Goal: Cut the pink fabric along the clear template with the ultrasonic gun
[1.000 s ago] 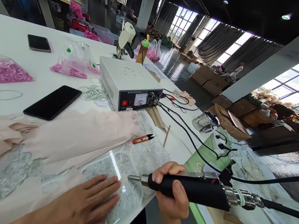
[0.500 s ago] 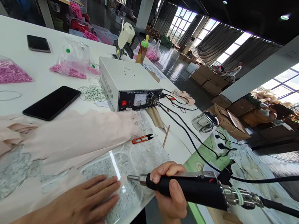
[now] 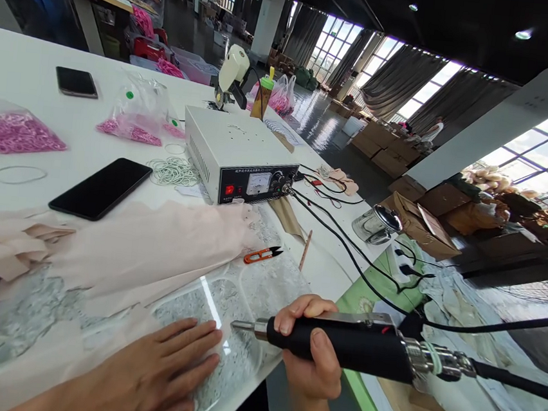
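My left hand [image 3: 152, 365] lies flat with fingers stretched out on a clear, glossy template [image 3: 226, 294] and thin pale pink fabric [image 3: 154, 239]. In my right hand [image 3: 312, 351] is a black ultrasonic handpiece [image 3: 352, 347], its metal tip pointing left, just beyond my left fingertips. Whether that tip touches the surface, I cannot tell. A cable runs off to the right from its rear end. Orange thread snips [image 3: 262, 255] rest on the grey-patterned surface above the handpiece. More folded pale pink fabric [image 3: 3, 244] is heaped at the left.
A white control box [image 3: 241, 144] with a dial and a red switch stands behind, black cables leading from it. Around it are a black phone [image 3: 101, 187], pale green rubber bands [image 3: 173, 171], a bag of pink bands [image 3: 17, 132], and a metal-lidded jar [image 3: 376, 224].
The whole view has shifted slightly, so the table things appear a little further right. Both hands and the handpiece stay nearly in place.
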Demonstrator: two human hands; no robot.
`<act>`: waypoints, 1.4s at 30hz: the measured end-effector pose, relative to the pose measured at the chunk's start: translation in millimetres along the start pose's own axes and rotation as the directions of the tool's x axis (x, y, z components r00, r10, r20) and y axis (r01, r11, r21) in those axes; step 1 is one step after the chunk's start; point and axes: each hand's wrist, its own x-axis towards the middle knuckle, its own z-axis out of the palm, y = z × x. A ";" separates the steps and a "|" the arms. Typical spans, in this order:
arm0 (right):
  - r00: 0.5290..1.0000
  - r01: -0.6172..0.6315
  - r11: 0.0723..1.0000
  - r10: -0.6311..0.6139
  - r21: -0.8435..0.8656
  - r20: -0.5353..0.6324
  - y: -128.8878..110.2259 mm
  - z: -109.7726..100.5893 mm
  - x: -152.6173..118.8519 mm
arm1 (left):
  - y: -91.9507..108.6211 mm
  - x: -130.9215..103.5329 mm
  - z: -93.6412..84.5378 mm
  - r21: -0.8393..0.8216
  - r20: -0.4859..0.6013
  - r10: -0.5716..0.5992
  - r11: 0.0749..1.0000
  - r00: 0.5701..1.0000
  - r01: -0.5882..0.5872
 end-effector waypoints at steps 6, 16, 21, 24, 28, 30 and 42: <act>1.000 -0.013 1.000 0.013 -0.005 0.006 2.3 -0.9 -1.0 | 0.3 -0.1 0.0 0.029 -0.023 0.004 1.000 1.000 -0.003; 1.000 -0.025 1.000 0.025 -0.001 -0.003 3.8 -2.1 -0.6 | 6.1 -7.5 -3.5 -0.052 -0.047 -0.030 0.998 0.998 0.028; 0.999 -0.028 0.999 0.027 -0.020 -0.035 4.1 -2.5 -1.6 | 10.1 -14.4 0.1 -0.072 0.036 -0.048 0.996 0.998 0.050; 0.998 -0.039 0.998 0.037 -0.053 -0.048 3.7 -3.6 -1.4 | 13.2 -15.9 2.2 -0.109 0.050 -0.080 0.990 0.996 0.085; 0.998 -0.036 0.998 0.034 -0.059 -0.045 1.6 -3.7 -0.6 | 16.2 -15.7 2.7 -0.132 0.065 -0.118 0.983 0.991 0.126; 0.999 -0.035 0.998 0.033 -0.053 -0.040 -0.5 -1.6 -1.4 | 16.9 -15.4 2.5 -0.107 0.085 -0.105 0.988 0.991 0.114; 0.997 -0.051 0.996 0.055 -0.071 0.052 0.4 11.5 -11.2 | 18.1 -18.0 9.5 -0.144 -0.010 -0.155 0.978 0.988 0.152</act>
